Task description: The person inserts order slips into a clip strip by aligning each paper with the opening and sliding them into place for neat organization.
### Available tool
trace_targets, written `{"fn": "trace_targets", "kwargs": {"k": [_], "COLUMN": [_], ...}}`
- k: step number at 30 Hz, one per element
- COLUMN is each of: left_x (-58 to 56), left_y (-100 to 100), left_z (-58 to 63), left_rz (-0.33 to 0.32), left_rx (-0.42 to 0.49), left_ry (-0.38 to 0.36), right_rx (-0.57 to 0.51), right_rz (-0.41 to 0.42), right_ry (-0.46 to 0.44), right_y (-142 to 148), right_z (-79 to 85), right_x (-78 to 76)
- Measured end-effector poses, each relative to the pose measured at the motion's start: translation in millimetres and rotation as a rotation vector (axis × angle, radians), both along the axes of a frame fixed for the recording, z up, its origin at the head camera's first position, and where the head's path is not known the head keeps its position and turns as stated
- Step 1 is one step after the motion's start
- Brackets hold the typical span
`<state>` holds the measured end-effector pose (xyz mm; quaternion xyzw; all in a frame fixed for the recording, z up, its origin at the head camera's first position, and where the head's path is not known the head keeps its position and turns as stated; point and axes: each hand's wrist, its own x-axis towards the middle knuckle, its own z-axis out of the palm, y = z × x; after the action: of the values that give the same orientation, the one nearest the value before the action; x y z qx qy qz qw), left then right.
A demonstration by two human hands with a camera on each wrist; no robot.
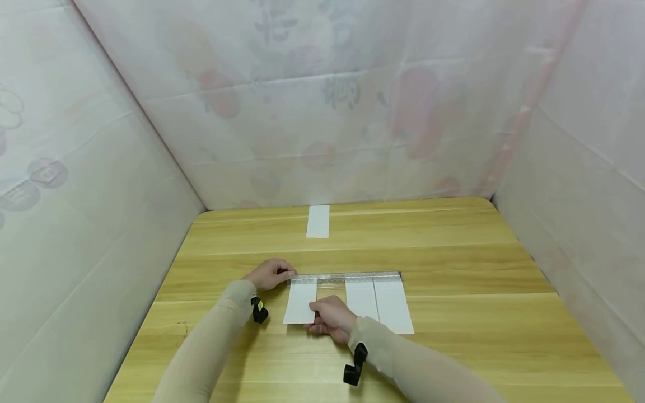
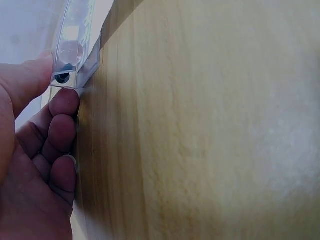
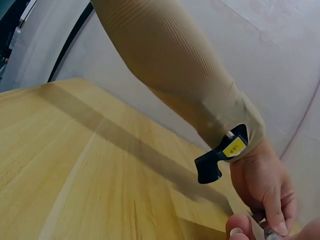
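A clear plastic strip [image 1: 360, 276] lies crosswise on the table, with white rectangular cards hanging toward me from it. My left hand [image 1: 269, 274] pinches the strip's left end; in the left wrist view, the thumb is on top of the plastic strip [image 2: 75, 30] and the curled fingers are beneath. A small dark round piece [image 2: 63, 75] shows inside that end. My right hand [image 1: 333, 318] pinches the lower right edge of the leftmost card [image 1: 300, 299]. Right of a gap in the row, two more cards [image 1: 360, 296] sit side by side under the strip.
Another white card [image 1: 318, 221] lies alone at the back edge of the wooden table [image 1: 453, 246]. Pale printed cloth [image 1: 322, 129] hangs behind the table and along both sides. Black camera mounts [image 1: 355, 366] are strapped to both sleeved wrists.
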<state>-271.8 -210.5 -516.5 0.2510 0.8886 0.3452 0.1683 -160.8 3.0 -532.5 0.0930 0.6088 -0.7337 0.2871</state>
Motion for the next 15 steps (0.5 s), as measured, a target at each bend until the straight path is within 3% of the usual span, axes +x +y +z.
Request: {"fn": "trace_targets", "kwargs": {"k": [15], "left_x": [-2.1], "left_y": [-0.9], "left_z": [-1.0], "left_rz": [-0.011], "left_rx": [-0.010], "left_ry": [0.030], "right_rx": [0.021], "right_rz": [-0.071], "right_ry": [-0.001], "right_y": [-6.4], "right_z": [1.4], "right_x": [-2.4]}}
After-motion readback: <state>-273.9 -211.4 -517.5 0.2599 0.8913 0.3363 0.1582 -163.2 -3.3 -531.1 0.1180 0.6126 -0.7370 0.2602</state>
